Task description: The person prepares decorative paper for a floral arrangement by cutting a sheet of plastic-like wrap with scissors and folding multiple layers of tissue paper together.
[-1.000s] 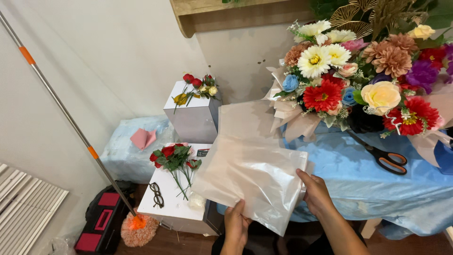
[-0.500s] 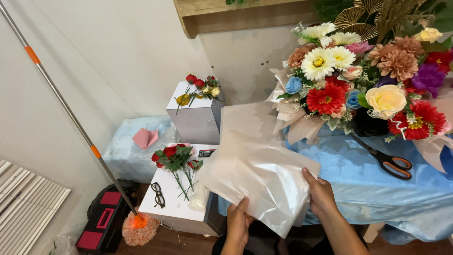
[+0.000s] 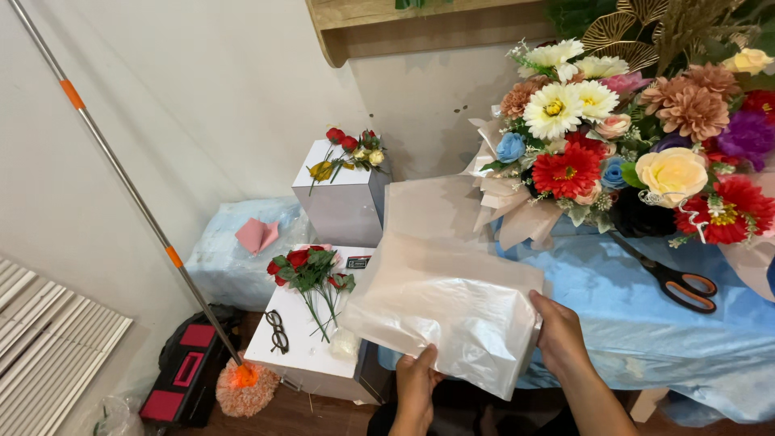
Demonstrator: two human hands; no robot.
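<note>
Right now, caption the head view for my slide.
Both hands, left hand and right hand, hold translucent wrapping paper beside a mixed bouquet.

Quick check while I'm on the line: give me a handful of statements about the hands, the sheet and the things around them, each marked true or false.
1. Both hands hold the translucent wrapping sheet. True: the left hand has its lower edge, the right hand its right edge.
2. The scissors are in the right hand. False: they lie on the blue table cover.
3. A pair of glasses lies on the low white box. True.
4. The bouquet lies on the floor. False: it is on the table.
5. The mop lies flat. False: it leans against the wall.
</note>
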